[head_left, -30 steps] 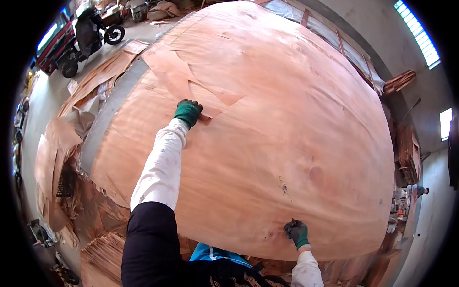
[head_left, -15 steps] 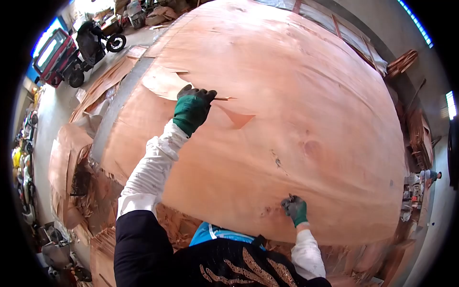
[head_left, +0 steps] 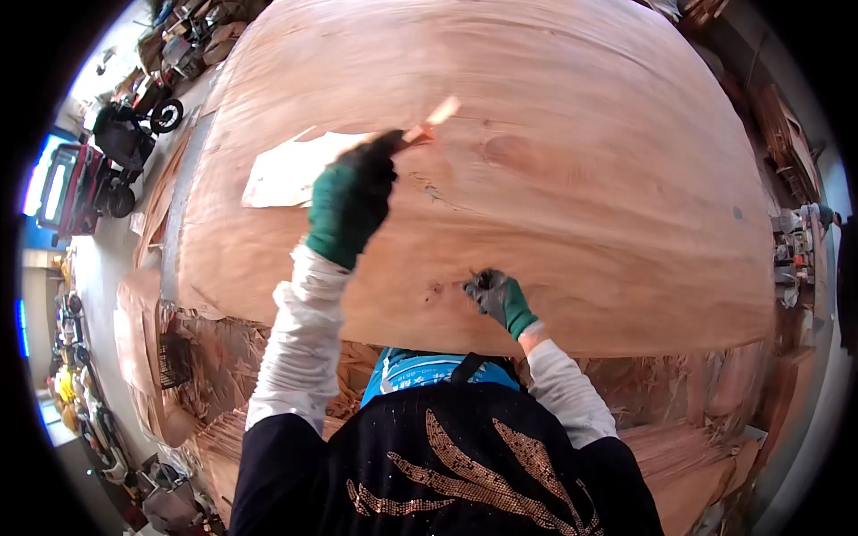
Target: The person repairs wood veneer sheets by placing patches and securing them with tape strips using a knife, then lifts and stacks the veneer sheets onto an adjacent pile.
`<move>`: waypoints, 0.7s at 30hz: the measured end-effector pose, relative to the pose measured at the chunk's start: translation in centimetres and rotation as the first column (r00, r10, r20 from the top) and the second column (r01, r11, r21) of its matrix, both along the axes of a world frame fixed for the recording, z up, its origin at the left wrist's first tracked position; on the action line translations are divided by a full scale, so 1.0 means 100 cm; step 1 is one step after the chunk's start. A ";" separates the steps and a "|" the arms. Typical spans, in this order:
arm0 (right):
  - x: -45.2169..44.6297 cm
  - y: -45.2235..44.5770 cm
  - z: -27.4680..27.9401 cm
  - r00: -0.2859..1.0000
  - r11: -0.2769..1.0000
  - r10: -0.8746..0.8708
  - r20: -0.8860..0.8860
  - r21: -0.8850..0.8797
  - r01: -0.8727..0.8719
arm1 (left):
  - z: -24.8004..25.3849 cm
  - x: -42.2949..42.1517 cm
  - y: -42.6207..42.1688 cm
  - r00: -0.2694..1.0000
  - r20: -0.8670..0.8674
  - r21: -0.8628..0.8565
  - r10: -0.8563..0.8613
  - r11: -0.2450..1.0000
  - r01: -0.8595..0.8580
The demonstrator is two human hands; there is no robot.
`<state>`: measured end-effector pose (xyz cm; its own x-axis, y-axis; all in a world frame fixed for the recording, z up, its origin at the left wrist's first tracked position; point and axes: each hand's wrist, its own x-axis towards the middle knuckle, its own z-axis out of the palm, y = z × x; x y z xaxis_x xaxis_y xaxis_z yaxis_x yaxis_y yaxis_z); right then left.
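A large sheet of wood veneer with knots and wavy grain spreads in front of me. My left hand, in a green and dark glove, is raised above it and closed on a torn strip of veneer, blurred by motion. Beside that hand, a pale, jagged-edged patch shows on the sheet. My right hand, in a similar glove, is low over the sheet near a dark knot. Its fingers are curled together; a small dark tip shows at them, too small to name.
Veneer scraps lie below the sheet's near edge, around a dark crate. Stacked veneer stands at the near right. A motorbike and a red vehicle are parked at left. Another person is far right.
My view has shifted over the sheet. My left hand has lifted the strip, which now points up and right; the triangular flap beside it no longer shows. My right hand stays curled near the knot.
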<state>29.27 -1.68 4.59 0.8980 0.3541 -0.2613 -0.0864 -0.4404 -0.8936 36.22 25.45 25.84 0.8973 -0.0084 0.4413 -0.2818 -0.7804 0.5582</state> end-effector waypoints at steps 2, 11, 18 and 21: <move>-0.022 -0.009 0.003 0.993 1.000 -0.008 -0.121 0.007 0.009 | -0.038 -0.001 -0.033 0.998 0.012 0.045 -0.056 0.997 0.055; -0.083 -0.073 0.007 0.982 0.991 -0.130 -0.134 0.025 0.134 | -0.142 -0.031 -0.038 0.927 -0.187 -0.021 -0.324 0.945 0.326; -0.013 -0.048 0.076 0.976 0.976 -0.214 0.030 0.038 0.213 | -0.149 -0.031 0.115 0.956 -0.230 0.520 0.181 0.853 -0.037; 0.032 -0.019 0.081 0.901 0.965 -0.013 0.433 -0.230 0.124 | -0.160 -0.021 0.146 0.921 -0.367 0.494 0.131 0.867 0.073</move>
